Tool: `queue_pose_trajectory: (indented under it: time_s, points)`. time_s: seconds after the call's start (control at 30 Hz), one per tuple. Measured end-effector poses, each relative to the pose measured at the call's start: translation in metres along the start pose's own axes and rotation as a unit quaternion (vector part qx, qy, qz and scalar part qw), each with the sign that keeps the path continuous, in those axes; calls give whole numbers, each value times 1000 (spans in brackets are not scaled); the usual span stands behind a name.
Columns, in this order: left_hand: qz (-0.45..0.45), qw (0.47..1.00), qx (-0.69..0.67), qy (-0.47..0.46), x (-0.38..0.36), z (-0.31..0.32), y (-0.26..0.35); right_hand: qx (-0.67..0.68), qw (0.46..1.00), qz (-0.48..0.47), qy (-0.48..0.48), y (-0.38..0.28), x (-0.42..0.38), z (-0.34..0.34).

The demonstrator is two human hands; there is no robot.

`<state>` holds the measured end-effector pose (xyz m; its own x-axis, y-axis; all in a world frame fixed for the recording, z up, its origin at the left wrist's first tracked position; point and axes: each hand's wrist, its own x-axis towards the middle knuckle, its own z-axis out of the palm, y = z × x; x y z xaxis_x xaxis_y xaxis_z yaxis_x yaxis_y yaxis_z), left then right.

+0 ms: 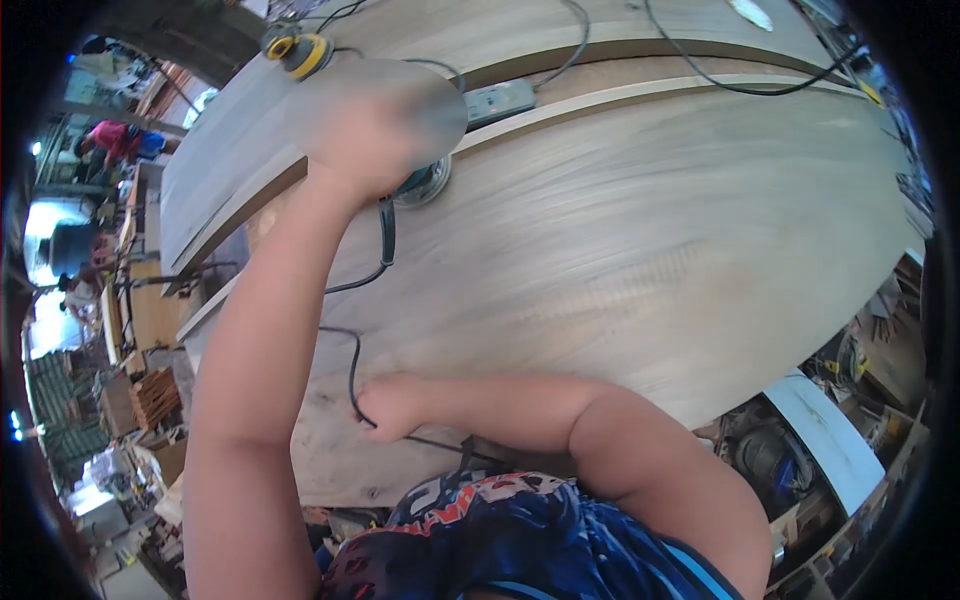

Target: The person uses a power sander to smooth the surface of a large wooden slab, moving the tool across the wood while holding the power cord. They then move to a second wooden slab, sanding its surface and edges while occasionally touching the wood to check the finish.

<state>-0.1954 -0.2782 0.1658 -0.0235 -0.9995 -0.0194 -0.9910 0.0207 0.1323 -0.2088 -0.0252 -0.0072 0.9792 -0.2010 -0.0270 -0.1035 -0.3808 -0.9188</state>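
My left hand [362,145], partly smeared by a blur, reaches up over a teal orbital sander [428,184] and is closed on its top. The sander's round pad rests near the upper edge of a large curved wooden panel [620,260]. From the sander a black cord [388,235] runs down toward me. Close to my body, my right hand [390,405] is closed around that cord, just above the panel's near part. The fingers of my left hand are mostly hidden.
A second curved panel [230,160] lies beyond, with a yellow and black sander [300,52] on it. Between the panels sits a power strip [505,102], with a dark cable [740,90] to its right. Far left, a person in red [112,140] is in the cluttered workshop.
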Motion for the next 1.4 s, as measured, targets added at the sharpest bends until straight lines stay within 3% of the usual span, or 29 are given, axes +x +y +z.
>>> queue_pose_trajectory:
  time_s: [0.1, 0.3, 0.6, 0.7, 0.8, 0.9, 1.0, 1.13, 1.23, 1.33, 1.4]
  points:
    - [22, 1000, -1, -17, 17, 1, 34, 6, 1000, 14, -14, -6, -3, -8]
    - [49, 998, 13, -43, 42, 1, 94, 30, 998, 9, 48, 1, 0, 6]
    - [117, 992, -18, -46, 74, 21, 166, 91, 991, -44, 90, 2, -9, -4]
    - [114, 988, 13, -103, 72, 9, 186, 77, 993, -42, 78, 0, -9, -8]
    - [118, 989, 9, -91, 66, 9, 187, 76, 982, -100, 140, 23, 14, 29]
    - [109, 993, -1, -50, 66, 17, 180, 83, 984, -109, 114, 19, 9, 15]
    - [71, 991, -10, -117, 57, 1, 163, 94, 973, -144, 153, 14, -1, 8]
    - [32, 996, 17, -87, 43, 7, 116, 131, 974, -91, 161, 4, -10, 2]
    - [-12, 996, -32, -87, 18, 6, 74, 49, 981, -78, 171, 6, -5, 17]
    - [-45, 995, -37, -77, -31, 0, 26, 105, 979, -4, 176, 5, -41, 36]
    - [-57, 997, -35, -30, -67, 1, -16, 179, 969, 76, 155, 0, -114, 39]
